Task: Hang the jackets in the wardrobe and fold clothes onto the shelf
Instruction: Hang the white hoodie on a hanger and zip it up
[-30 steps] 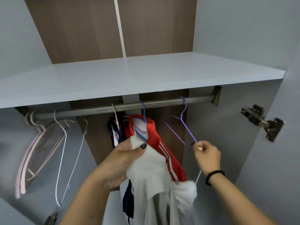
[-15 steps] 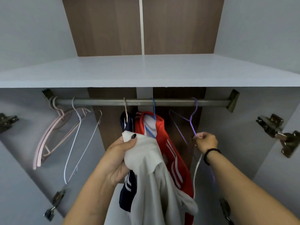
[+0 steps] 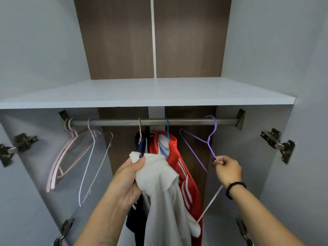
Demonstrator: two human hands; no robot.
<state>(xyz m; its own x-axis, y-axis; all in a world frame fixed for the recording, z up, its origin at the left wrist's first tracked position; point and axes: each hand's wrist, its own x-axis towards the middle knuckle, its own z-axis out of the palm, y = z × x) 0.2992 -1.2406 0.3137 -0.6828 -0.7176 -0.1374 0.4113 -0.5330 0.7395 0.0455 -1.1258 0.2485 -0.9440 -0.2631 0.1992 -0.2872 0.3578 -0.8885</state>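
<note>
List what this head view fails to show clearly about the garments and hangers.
- White jacket: its front and fastening are bunched in the left hand; its hem is cut off by the bottom edge.
- Navy jacket: mostly hidden behind the white one.
- Purple hanger: its lower part is hidden by the right hand.

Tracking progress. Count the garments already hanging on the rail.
2: a navy garment at the rail's middle, a red jacket just right of it. Others may hide behind the white garment.

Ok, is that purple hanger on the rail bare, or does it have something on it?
Bare. The purple hanger hooks over the rail with nothing draped on its wire; the right hand pinches its lower arm.
</note>
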